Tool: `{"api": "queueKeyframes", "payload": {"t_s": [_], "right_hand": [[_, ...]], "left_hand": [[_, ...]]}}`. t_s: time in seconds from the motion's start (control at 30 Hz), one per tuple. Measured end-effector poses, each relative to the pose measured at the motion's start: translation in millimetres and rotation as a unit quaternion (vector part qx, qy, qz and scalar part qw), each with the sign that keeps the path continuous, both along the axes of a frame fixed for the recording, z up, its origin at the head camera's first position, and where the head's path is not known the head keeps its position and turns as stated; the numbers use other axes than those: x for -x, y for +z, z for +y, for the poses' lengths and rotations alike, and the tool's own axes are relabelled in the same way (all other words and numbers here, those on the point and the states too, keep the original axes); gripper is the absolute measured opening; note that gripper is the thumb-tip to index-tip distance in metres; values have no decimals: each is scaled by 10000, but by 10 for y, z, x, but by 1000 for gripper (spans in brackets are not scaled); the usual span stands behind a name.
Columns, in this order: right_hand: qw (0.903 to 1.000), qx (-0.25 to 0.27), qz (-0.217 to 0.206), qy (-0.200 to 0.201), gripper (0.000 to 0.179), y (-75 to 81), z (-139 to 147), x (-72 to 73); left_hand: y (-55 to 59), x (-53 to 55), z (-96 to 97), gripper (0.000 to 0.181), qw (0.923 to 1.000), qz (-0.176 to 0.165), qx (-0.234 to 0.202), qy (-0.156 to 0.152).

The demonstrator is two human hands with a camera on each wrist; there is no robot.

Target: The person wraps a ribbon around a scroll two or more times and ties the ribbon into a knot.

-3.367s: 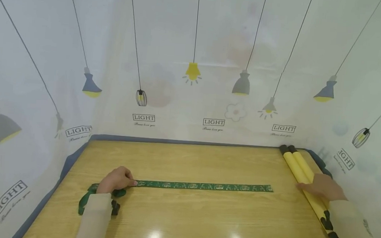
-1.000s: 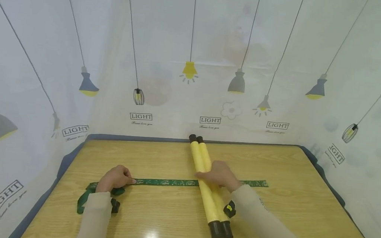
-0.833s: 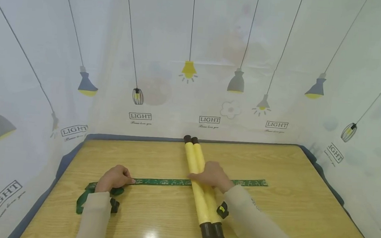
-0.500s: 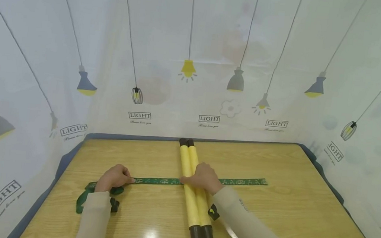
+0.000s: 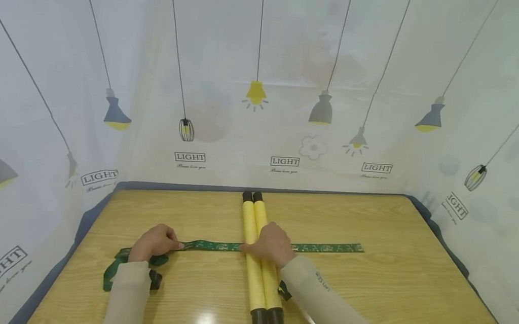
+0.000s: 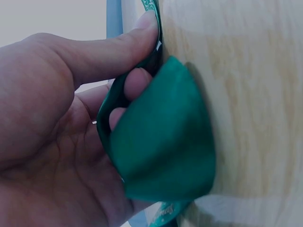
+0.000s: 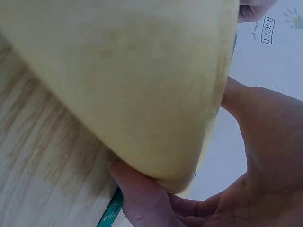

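A green printed ribbon [image 5: 326,247] stretches across the wooden table in the head view. My left hand [image 5: 154,240] pinches it between thumb and fingers; the left wrist view shows a loose fold of the ribbon [image 6: 165,142] curling over the fingertips. Two yellow tubes [image 5: 256,289] with black end caps lie side by side across the ribbon, covering its middle. My right hand [image 5: 273,244] grips them from above, thumb on the left side. In the right wrist view, a yellow tube [image 7: 132,90] fills the space between thumb and fingers.
The rest of the ribbon [image 5: 110,275] lies bunched beside the left wrist, near a small black piece [image 5: 155,279]. A black and yellow piece [image 5: 283,290] sits against the right tube, partly behind the sleeve. A lamp-printed white curtain [image 5: 224,144] borders the table [image 5: 391,284].
My right hand has carried the tubes from the table's right side leftward onto the ribbon. The left hand has stayed in place, and the ribbon beside it now bows slightly.
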State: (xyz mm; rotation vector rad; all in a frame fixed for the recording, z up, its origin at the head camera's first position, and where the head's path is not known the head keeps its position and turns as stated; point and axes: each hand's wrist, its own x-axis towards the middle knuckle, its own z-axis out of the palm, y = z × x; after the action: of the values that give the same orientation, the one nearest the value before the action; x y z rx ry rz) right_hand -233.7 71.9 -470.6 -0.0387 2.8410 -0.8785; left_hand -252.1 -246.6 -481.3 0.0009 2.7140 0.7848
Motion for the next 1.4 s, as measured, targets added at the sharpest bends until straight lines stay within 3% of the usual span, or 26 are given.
{"api": "queueKeyframes", "payload": {"t_s": [0.3, 0.57, 0.7, 0.87, 1.07, 1.23, 1.4], "right_hand": [[9994, -344, 74, -29, 76, -16, -18, -16], [9977, -668, 144, 26, 65, -5, 80, 43], [9967, -668, 381, 266, 63, 41, 211, 75], [9964, -156, 619, 552, 70, 97, 450, 141], [9922, 102, 595, 1089, 67, 36, 865, 302], [9855, -227, 731, 1513, 73, -57, 1239, 382], [9724, -494, 976, 2059, 77, -154, 1531, 422]], "left_hand": [[-7, 3, -40, 22, 9997, 57, -39, -213], [13, -3, -47, 22, 9995, 30, -129, -285], [-3, -3, -53, 21, 9995, 4, -130, -285], [-22, 5, -51, 21, 9996, 16, -113, -269], [-27, 0, -49, 21, 9997, 6, -108, -222], [-4, -4, -37, 21, 9996, 59, -65, -252], [8, -14, -37, 21, 9997, 80, -78, -239]]}}
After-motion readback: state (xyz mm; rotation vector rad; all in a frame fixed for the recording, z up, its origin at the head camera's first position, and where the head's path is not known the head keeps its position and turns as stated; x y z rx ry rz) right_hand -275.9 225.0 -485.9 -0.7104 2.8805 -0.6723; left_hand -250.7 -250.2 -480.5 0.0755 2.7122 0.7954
